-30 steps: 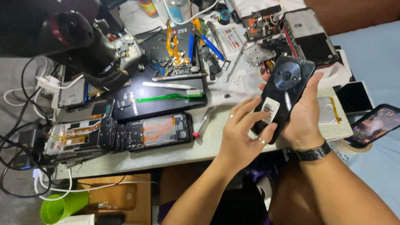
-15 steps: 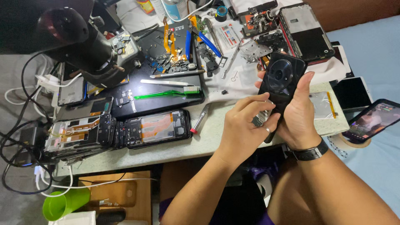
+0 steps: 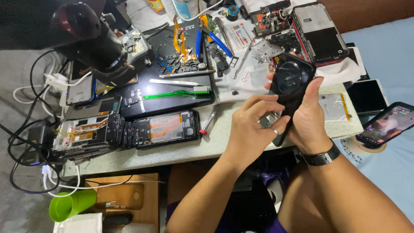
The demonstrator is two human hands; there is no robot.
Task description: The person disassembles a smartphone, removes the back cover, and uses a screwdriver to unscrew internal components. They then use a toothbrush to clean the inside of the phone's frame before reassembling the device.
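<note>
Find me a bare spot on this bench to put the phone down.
Barest is the front edge of the table, between the opened phone and the left hand. The back, around the black mat, toothbrush and parts, is crowded. Both hands hold the black phone.

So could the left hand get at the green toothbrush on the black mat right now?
Probably not at once: the left hand is busy on the black phone along with the right hand. The green toothbrush lies uncovered to its left, so letting go would free the way.
</note>
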